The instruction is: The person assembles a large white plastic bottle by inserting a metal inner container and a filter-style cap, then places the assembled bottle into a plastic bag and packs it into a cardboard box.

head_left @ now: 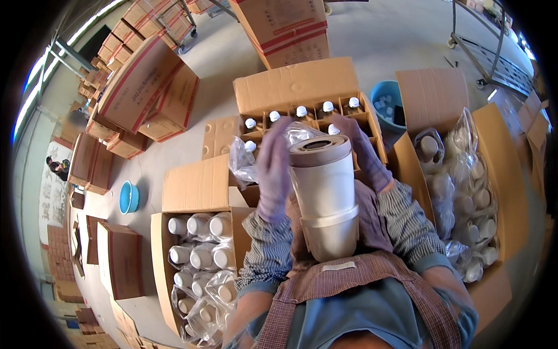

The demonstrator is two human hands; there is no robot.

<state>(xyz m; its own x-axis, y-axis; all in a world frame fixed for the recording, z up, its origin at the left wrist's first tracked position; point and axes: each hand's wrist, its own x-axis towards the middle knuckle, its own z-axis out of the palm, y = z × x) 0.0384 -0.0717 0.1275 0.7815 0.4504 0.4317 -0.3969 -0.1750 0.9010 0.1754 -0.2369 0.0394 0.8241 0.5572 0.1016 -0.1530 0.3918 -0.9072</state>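
Surrounded by warehouse cartons, gloved left hand [273, 174] and right hand [363, 154] are clasping a white bottle [324, 195], with the far divided box [308, 125] standing partly filled.

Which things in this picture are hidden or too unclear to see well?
Head view only:
- Left hand: its grip on the white roll is hidden; only the hand's back shows.
- Right hand: partly behind the roll; what it holds is unclear.
- Divided box: front cells hidden by the plastic bag and the hands.
- Blue bucket: contents too small to tell.
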